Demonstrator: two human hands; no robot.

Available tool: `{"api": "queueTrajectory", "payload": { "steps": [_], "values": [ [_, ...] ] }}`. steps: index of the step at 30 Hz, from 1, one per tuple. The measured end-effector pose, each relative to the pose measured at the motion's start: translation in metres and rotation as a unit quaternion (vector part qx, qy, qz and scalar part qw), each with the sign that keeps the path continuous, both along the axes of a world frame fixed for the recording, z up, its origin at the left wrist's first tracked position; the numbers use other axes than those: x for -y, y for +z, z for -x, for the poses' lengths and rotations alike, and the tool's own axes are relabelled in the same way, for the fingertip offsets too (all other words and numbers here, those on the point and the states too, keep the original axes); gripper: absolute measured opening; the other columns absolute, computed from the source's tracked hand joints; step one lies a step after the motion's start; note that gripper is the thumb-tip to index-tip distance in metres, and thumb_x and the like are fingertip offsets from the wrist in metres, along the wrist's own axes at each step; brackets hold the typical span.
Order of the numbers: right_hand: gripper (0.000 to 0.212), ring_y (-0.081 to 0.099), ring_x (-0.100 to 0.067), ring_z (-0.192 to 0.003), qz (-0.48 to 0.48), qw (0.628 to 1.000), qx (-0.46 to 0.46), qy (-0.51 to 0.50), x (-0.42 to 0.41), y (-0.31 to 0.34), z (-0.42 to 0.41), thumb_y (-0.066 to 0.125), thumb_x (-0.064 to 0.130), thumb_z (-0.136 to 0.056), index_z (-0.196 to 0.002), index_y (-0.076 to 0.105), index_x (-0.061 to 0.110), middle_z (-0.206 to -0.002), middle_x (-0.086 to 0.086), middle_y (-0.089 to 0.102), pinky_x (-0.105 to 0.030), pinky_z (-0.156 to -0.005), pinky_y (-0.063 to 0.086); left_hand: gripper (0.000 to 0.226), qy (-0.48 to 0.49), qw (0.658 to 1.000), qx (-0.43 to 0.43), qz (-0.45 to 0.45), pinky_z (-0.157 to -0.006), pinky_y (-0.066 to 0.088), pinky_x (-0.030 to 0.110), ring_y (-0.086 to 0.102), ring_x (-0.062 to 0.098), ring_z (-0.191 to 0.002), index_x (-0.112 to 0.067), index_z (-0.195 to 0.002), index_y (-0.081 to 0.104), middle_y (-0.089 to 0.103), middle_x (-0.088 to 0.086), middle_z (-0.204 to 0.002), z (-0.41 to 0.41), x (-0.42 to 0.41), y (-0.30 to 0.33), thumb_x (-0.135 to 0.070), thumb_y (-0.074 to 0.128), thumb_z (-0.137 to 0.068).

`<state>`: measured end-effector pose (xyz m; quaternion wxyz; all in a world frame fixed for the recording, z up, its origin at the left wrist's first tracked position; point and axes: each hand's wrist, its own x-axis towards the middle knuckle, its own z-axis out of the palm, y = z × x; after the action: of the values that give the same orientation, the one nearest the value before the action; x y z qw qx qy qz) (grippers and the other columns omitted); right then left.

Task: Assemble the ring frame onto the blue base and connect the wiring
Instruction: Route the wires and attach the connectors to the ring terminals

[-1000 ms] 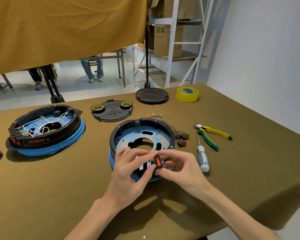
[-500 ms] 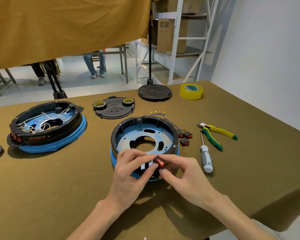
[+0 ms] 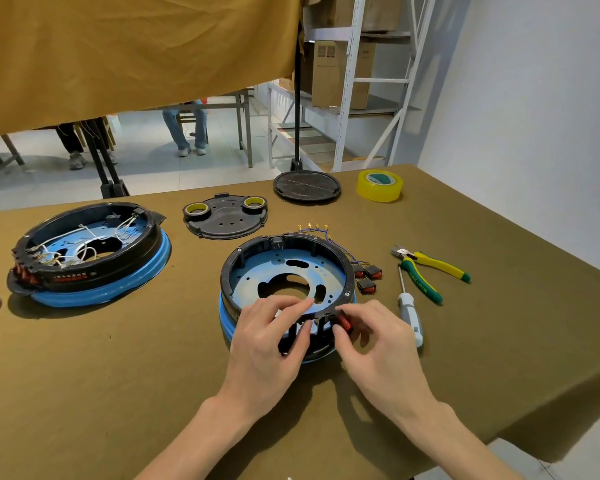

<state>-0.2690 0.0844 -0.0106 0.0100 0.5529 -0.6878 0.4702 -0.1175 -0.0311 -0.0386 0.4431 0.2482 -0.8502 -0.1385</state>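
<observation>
Switch meets the near rim of the ring.

The right hand (image 3: 378, 336) pinches a red switch (image 3: 343, 323) right at the near wall of the black ring (image 3: 288, 242), by its upright slots; the left hand (image 3: 271, 336), just beside, grips that wall with curled fingers. The ring sits on the blue base (image 3: 227, 322), mid-counter (image 3: 118, 375). Beyond lie loose switches (image 3: 368, 277) on blue wires (image 3: 314, 228).

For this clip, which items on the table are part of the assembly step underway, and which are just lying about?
In use: ring frame on blue base; red switch pinched by right hand; left hand steadying the frame; spare switches; blue wires.

Lying about: pliers, screwdriver, yellow tape, finished unit, black lids.
</observation>
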Motion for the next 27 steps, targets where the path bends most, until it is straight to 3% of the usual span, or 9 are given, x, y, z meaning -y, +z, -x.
{"api": "queueTrajectory", "payload": {
  "steps": [4, 10, 16, 18, 22, 25, 27],
  "values": [
    [0.028, 0.063, -0.004, -0.086, -0.009, 1.0, -0.015, 0.011, 0.0, -0.003, -0.004, 0.078, 0.014, -0.088, -0.114, 0.068, 0.023, -0.09, 0.023, 0.062, -0.01, -0.072, 0.049, 0.033, 0.011, 0.997, 0.074, 0.023, -0.088, 0.043, 0.024, 0.062, 0.005, -0.099, -0.026, -0.124, 0.073, 0.075, -0.013, -0.106, 0.003, -0.002, 0.005, -0.037, 0.066, -0.094],
    [0.018, 0.062, 0.0, -0.082, -0.032, 0.999, -0.042, -0.011, 0.005, -0.005, -0.005, 0.079, 0.017, -0.088, -0.104, 0.072, 0.019, -0.089, 0.015, 0.066, -0.009, -0.07, 0.048, 0.036, 0.021, 0.997, 0.073, -0.004, -0.082, 0.042, 0.024, 0.061, -0.001, -0.09, -0.029, -0.115, 0.077, 0.075, -0.018, -0.099, 0.008, -0.004, 0.015, -0.05, 0.057, -0.093],
    [0.031, 0.064, -0.001, -0.089, -0.025, 0.998, -0.048, -0.026, 0.013, -0.005, -0.011, 0.079, 0.011, -0.087, -0.116, 0.071, 0.018, -0.1, 0.011, 0.07, -0.016, -0.08, 0.055, 0.041, 0.028, 0.997, 0.056, -0.039, -0.077, 0.046, 0.032, 0.061, -0.002, -0.084, -0.03, -0.108, 0.077, 0.076, -0.018, -0.096, 0.012, -0.005, 0.022, -0.059, 0.054, -0.091],
    [0.035, 0.064, 0.0, -0.086, -0.023, 0.999, -0.013, -0.027, 0.014, -0.008, -0.011, 0.078, 0.011, -0.087, -0.118, 0.065, 0.021, -0.095, 0.015, 0.066, -0.015, -0.077, 0.055, 0.043, 0.031, 0.997, 0.056, -0.044, -0.077, 0.045, 0.03, 0.059, -0.005, -0.081, -0.031, -0.106, 0.078, 0.076, -0.019, -0.093, 0.012, -0.003, 0.025, -0.063, 0.053, -0.09],
    [0.025, 0.066, -0.006, -0.084, -0.044, 0.999, 0.023, -0.023, 0.017, -0.008, -0.006, 0.079, 0.013, -0.088, -0.104, 0.064, 0.025, -0.087, 0.015, 0.065, -0.022, -0.073, 0.057, 0.036, 0.044, 0.994, 0.076, -0.067, -0.077, 0.049, 0.025, 0.059, -0.004, -0.074, -0.035, -0.096, 0.078, 0.072, -0.021, -0.081, 0.018, 0.005, 0.036, -0.066, 0.063, -0.086],
    [0.028, 0.067, -0.004, -0.089, -0.042, 0.998, 0.052, 0.016, 0.013, -0.003, -0.002, 0.08, 0.018, -0.088, -0.107, 0.064, 0.031, -0.089, 0.018, 0.067, -0.016, -0.073, 0.056, 0.036, 0.04, 0.989, 0.116, -0.079, -0.065, 0.039, 0.01, 0.054, -0.007, -0.07, -0.041, -0.105, 0.079, 0.073, -0.022, -0.084, 0.019, 0.011, 0.041, -0.067, 0.062, -0.087],
    [0.03, 0.067, -0.001, -0.09, -0.043, 0.997, 0.06, 0.009, 0.011, -0.002, 0.0, 0.08, 0.022, -0.088, -0.112, 0.064, 0.03, -0.088, 0.018, 0.067, -0.013, -0.073, 0.054, 0.035, 0.035, 0.984, 0.152, -0.082, -0.061, 0.038, 0.008, 0.057, -0.007, -0.073, -0.047, -0.109, 0.077, 0.075, -0.025, -0.088, 0.019, 0.014, 0.043, -0.068, 0.057, -0.09]
  ]
}}
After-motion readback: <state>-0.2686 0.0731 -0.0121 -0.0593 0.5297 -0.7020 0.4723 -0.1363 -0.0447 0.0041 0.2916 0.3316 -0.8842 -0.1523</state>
